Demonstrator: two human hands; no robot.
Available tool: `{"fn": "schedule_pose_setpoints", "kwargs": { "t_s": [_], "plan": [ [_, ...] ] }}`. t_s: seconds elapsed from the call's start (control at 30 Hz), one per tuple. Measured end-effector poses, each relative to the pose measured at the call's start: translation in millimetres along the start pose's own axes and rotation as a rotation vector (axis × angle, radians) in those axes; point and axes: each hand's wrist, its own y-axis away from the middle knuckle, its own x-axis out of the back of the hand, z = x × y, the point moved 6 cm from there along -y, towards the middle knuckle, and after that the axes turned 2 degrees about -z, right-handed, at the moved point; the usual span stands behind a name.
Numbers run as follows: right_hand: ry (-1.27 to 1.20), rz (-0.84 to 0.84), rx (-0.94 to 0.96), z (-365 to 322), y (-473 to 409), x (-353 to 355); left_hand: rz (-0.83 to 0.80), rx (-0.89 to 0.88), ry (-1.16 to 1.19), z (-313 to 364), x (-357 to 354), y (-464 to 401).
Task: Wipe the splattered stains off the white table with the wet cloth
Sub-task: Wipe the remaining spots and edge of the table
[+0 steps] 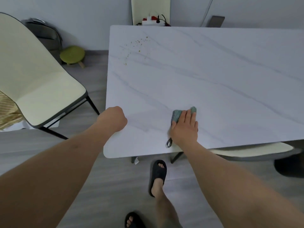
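Two bare arms reach out from the bottom of the head view over a white, grey-veined surface point(213, 76). Right hand point(185, 127) lies flat on a folded teal cloth point(178, 115) near the surface's near edge, fingers point(191, 119) straight and spread, pressing the cloth down; the cloth's far corners show beyond the fingertips, and a dark patterned loop point(169, 143) sticks out by the wrist. Left hand point(115, 119) sits at the surface's left edge with its fingers curled into a fist, holding nothing that can be seen. Brownish splattered stains point(136, 46) dot the far left part of the surface, well apart from the cloth. A cream chair point(37, 86) stands on the left, a green stool point(72, 54) beyond it on the grey floor, and two feet in black slippers point(158, 171) below.
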Motion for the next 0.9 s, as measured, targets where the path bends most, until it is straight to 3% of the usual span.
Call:
{"fn": "schedule_pose_setpoints", "kwargs": {
  "t_s": [0.13, 0.37, 0.53, 0.63, 0.73, 0.9],
  "plan": [
    [-0.034, 0.057, -0.028, -33.6, -51.9, 7.4, 0.037, 0.031, 0.039, -5.0, 18.4, -31.0],
    [0.007, 0.066, 0.107, -112.9, -191.1, 30.8, 0.046, 0.104, 0.133, -5.2, 49.5, -118.8],
    [0.059, 0.051, 0.235, -164.3, -269.6, 46.9, 0.094, 0.18, 0.055, 0.2, 78.0, -184.7],
    [0.076, 0.076, 0.275, -197.4, -315.1, 54.6, 0.046, 0.216, 0.089, -6.8, 93.3, -214.0],
    [0.089, 0.064, 0.323, -231.9, -327.3, 52.9, -0.009, 0.201, 0.111, -10.6, 91.9, -215.1],
    [0.076, 0.046, 0.604, -318.2, -291.4, 31.4, 0.073, 0.197, 0.104, -16.3, 87.3, -216.3]
  ]
}}
